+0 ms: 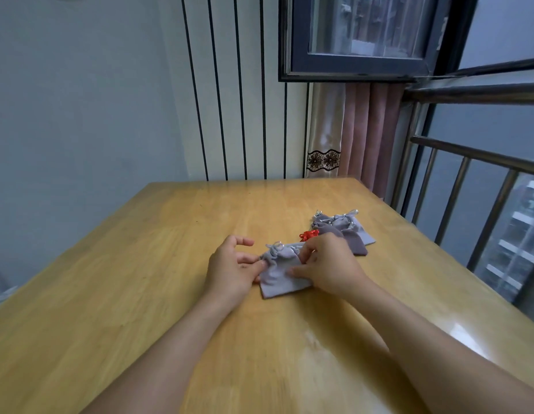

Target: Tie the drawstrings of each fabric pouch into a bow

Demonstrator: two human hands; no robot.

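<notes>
A light grey fabric pouch (279,276) lies flat on the wooden table (140,279), its gathered neck and silver drawstring (274,249) at the upper left. My left hand (233,267) touches the pouch's left edge with thumb and fingertips, the other fingers spread. My right hand (328,264) rests on the pouch's right side, with the fingers pinching its top edge and the thumb pressing on the fabric. Behind my right hand lie more grey pouches (346,231) with silver strings, and a red bow (309,234) shows beside them.
The table's right edge runs along a metal railing (469,186) and an open window. A curtain (358,130) hangs behind the far right corner. A striped wall stands beyond the table's far edge.
</notes>
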